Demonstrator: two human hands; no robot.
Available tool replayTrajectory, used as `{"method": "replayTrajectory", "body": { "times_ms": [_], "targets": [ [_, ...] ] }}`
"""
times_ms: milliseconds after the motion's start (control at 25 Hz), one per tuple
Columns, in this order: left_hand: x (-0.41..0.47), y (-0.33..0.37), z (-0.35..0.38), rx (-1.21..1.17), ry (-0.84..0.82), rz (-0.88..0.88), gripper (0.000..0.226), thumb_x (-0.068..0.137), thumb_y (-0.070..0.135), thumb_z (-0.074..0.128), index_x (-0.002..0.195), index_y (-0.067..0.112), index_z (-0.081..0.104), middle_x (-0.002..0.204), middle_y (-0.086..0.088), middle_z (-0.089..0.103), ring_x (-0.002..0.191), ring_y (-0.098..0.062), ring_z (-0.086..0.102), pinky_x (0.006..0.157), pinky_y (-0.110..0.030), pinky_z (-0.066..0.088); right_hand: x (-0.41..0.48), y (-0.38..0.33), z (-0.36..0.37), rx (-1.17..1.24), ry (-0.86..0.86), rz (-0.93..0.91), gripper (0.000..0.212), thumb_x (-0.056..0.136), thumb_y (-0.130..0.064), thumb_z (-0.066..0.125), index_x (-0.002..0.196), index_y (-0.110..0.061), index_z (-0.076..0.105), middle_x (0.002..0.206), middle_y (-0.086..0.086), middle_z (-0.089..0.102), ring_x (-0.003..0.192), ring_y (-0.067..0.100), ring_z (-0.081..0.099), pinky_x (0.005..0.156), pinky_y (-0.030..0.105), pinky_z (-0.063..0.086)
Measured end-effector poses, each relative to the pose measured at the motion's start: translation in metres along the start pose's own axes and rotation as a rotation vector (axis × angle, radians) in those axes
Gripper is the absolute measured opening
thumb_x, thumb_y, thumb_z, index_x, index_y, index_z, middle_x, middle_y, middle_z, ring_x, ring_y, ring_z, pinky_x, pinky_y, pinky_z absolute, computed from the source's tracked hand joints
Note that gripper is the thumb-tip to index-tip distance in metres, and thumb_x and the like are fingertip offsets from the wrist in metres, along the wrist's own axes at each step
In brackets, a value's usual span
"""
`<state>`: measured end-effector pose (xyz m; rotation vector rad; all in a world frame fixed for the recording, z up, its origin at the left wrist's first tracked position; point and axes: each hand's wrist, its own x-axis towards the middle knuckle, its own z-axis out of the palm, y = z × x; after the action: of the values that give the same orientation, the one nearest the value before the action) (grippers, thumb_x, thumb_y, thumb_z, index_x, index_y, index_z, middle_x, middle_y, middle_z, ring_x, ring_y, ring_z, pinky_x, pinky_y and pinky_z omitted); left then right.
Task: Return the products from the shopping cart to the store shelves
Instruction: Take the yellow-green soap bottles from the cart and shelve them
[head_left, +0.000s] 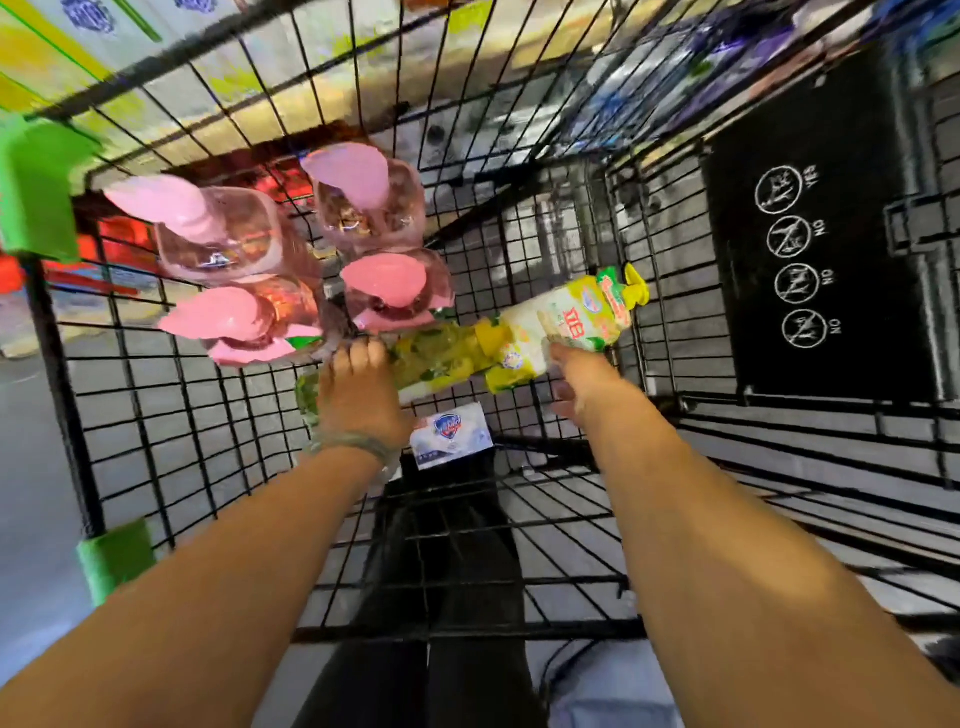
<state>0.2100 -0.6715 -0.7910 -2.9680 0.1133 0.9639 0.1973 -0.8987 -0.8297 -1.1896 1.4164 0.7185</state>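
Note:
I look down into a black wire shopping cart (171, 395). Several clear jars with pink lids (244, 244) stand at its far end. A long yellow-green refill pouch (519, 338) lies across the cart, its yellow cap pointing right. My left hand (358, 395) rests on the pouch's green left end, fingers curled over it. My right hand (582, 379) grips the pouch from below near its labelled right part. A small white and blue soap box (452, 436) lies on the cart floor between my forearms.
The cart's black fold-down seat panel (810, 249) with white warning icons stands at the right. Green plastic corner pieces (36, 192) sit on the left rim. Store shelves with blurred yellow and purple packages show beyond the cart's far wall.

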Motion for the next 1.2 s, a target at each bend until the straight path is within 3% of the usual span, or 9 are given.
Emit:
{"method": "replayTrajectory", "body": {
  "times_ms": [80, 200, 320, 440, 640, 800, 920, 1080, 1200],
  "targets": [
    [0.002, -0.004, 0.009, 0.08, 0.128, 0.045, 0.078, 0.064, 0.041, 0.08, 0.123, 0.006, 0.042, 0.115, -0.011, 0.053, 0.109, -0.032, 0.05, 0.091, -0.043, 0.043, 0.018, -0.001, 0.005, 0.062, -0.012, -0.009, 0.079, 0.072, -0.056, 0.072, 0.137, -0.02, 0.046, 0.135, 0.006, 0.051, 0.116, 0.029, 0.049, 0.101, 0.049, 0.043],
    [0.004, -0.009, 0.013, 0.065, 0.173, 0.061, 0.07, 0.063, 0.043, 0.079, 0.114, 0.007, 0.046, 0.105, -0.01, 0.056, 0.099, -0.031, 0.054, 0.082, -0.042, 0.045, 0.031, 0.001, 0.015, 0.289, -0.024, 0.013, 0.102, 0.04, -0.062, 0.085, 0.128, -0.021, 0.056, 0.126, 0.004, 0.063, 0.111, 0.027, 0.061, 0.099, 0.049, 0.047],
    [0.002, -0.01, 0.009, -0.05, 0.075, 0.062, 0.069, 0.065, 0.049, 0.076, 0.112, 0.01, 0.044, 0.11, -0.008, 0.05, 0.105, -0.03, 0.05, 0.082, -0.043, 0.047, 0.023, 0.002, 0.022, 0.529, -0.12, -0.053, 0.055, 0.077, -0.039, 0.076, 0.122, -0.013, 0.06, 0.113, 0.011, 0.07, 0.099, 0.028, 0.068, 0.093, 0.05, 0.052],
    [0.006, -0.013, 0.004, -0.084, 0.015, 0.109, 0.075, 0.065, 0.051, 0.073, 0.119, 0.012, 0.04, 0.115, -0.007, 0.047, 0.109, -0.032, 0.048, 0.083, -0.043, 0.045, 0.027, 0.005, 0.018, 0.597, -0.171, -0.086, 0.044, 0.084, -0.033, 0.07, 0.122, -0.012, 0.06, 0.109, 0.011, 0.071, 0.097, 0.027, 0.068, 0.094, 0.051, 0.051],
    [0.014, -0.019, -0.004, -0.087, -0.095, 0.144, 0.081, 0.066, 0.047, 0.071, 0.131, 0.017, 0.034, 0.115, -0.007, 0.056, 0.1, -0.034, 0.059, 0.082, -0.045, 0.049, 0.022, 0.003, 0.02, 0.57, -0.16, -0.075, 0.059, 0.077, -0.032, 0.076, 0.13, -0.013, 0.057, 0.119, 0.013, 0.069, 0.106, 0.031, 0.068, 0.088, 0.051, 0.055],
    [0.002, -0.023, -0.019, -0.089, -0.064, 0.17, 0.071, 0.066, 0.044, 0.072, 0.124, 0.019, 0.039, 0.111, -0.004, 0.057, 0.095, -0.029, 0.06, 0.078, -0.042, 0.049, 0.01, 0.003, 0.014, 0.509, -0.051, -0.125, 0.091, 0.052, -0.028, 0.091, 0.128, -0.014, 0.042, 0.114, 0.012, 0.068, 0.091, 0.031, 0.072, 0.072, 0.055, 0.058],
    [-0.016, -0.028, -0.04, -0.122, -0.081, 0.164, 0.069, 0.063, 0.049, 0.072, 0.119, 0.023, 0.041, 0.104, -0.002, 0.061, 0.087, -0.027, 0.062, 0.074, -0.039, 0.053, -0.02, 0.0, 0.001, 0.445, 0.031, -0.156, 0.062, 0.067, -0.016, 0.085, 0.111, -0.011, 0.041, 0.102, 0.009, 0.061, 0.085, 0.026, 0.067, 0.082, 0.053, 0.055],
    [-0.045, -0.028, -0.086, -0.118, -0.211, 0.128, 0.078, 0.061, 0.056, 0.073, 0.119, 0.019, 0.038, 0.096, -0.001, 0.057, 0.087, -0.027, 0.058, 0.069, -0.035, 0.047, -0.07, -0.004, -0.017, 0.336, 0.043, -0.202, 0.108, 0.037, -0.031, 0.097, 0.123, -0.014, 0.034, 0.114, 0.01, 0.062, 0.091, 0.028, 0.069, 0.078, 0.055, 0.056],
    [-0.079, -0.029, -0.137, -0.184, -0.302, 0.116, 0.081, 0.06, 0.061, 0.074, 0.119, 0.015, 0.04, 0.104, -0.005, 0.057, 0.086, -0.025, 0.051, 0.07, -0.035, 0.044, -0.149, -0.016, -0.025, 0.289, 0.063, -0.26, 0.082, 0.055, -0.018, 0.09, 0.11, -0.012, 0.029, 0.096, 0.006, 0.054, 0.08, 0.021, 0.064, 0.078, 0.044, 0.055]
  ]
}}
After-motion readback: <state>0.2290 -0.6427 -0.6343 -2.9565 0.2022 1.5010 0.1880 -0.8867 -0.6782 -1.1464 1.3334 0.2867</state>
